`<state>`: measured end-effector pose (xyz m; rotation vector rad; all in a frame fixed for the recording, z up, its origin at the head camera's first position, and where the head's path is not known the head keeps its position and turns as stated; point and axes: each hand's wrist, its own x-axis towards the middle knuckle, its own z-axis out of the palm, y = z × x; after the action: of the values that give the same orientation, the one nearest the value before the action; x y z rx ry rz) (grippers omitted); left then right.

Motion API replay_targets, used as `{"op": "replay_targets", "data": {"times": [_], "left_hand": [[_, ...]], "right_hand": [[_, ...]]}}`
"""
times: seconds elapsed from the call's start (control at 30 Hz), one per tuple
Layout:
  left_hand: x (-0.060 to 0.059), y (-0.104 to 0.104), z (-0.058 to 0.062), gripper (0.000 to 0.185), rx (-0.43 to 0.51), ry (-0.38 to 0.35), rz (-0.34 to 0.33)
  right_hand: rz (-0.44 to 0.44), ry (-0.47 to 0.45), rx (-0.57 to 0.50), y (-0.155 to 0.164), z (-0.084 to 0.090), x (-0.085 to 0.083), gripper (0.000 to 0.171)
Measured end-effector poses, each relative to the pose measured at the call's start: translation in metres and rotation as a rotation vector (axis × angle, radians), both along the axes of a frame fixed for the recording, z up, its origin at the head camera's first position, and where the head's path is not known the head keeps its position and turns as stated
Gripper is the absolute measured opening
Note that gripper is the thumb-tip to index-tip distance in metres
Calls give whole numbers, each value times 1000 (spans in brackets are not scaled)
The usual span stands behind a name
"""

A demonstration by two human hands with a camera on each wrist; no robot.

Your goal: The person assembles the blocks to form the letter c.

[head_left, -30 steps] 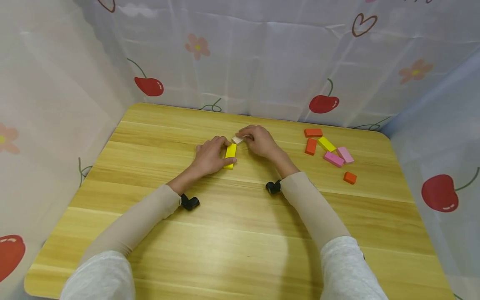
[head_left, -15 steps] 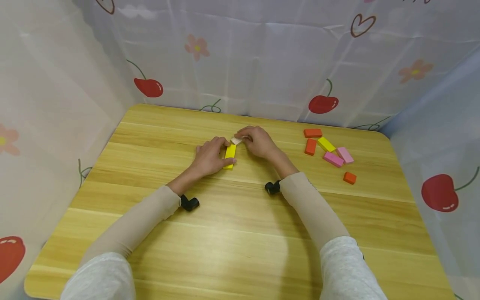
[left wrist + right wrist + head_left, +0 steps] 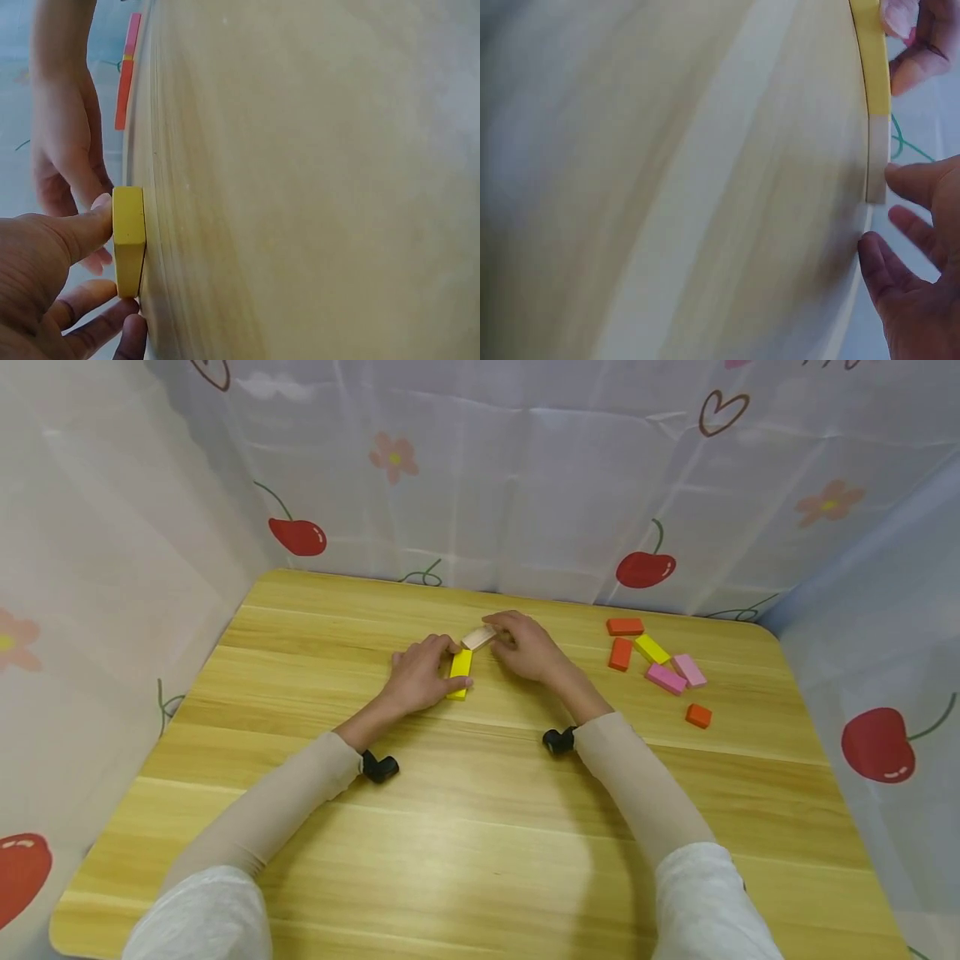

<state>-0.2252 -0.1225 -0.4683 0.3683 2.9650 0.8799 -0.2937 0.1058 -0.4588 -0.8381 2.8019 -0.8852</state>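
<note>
- Mid-worktop (image 3: 480,827): left hand (image 3: 417,675) grips the yellow block (image 3: 460,673), thumb on one side, fingers on the other; block lies flat.
- At the yellow block's far end: right hand (image 3: 529,647) pinches a pale wood block (image 3: 479,637); it touches the yellow one end to end in the right wrist view.
- Right fingertips hide part of the pale block; exact grip hard to see.
- Right of the hands, well apart: loose orange, yellow and pink blocks (image 3: 654,660).
- Left wrist view: yellow block edge-on (image 3: 129,238), other blocks cut off at the frame top.
</note>
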Motion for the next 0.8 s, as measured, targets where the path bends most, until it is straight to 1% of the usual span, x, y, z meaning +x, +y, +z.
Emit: {"op": "replay_targets", "data": {"times": [0.1, 0.23, 0.4, 0.57, 0.67, 0.8], "left_hand": [[0, 1, -1, 55, 3, 1, -5], [1, 2, 0, 55, 17, -4, -3], [2, -1, 0, 55, 11, -6, 8], [1, -1, -1, 56, 16, -7, 3], [1, 0, -1, 57, 16, -9, 4], [2, 1, -1, 58, 19, -11, 5]], "right_hand": [[-50, -12, -7, 25, 0, 5, 48], [-107, 12, -15, 64, 1, 10, 46], [-172, 12, -32, 109, 4, 17, 44], [-256, 82, -1, 144, 8, 20, 44], [-347, 80, 24, 159, 11, 23, 45], [-471, 44, 50, 173, 12, 30, 48]]}}
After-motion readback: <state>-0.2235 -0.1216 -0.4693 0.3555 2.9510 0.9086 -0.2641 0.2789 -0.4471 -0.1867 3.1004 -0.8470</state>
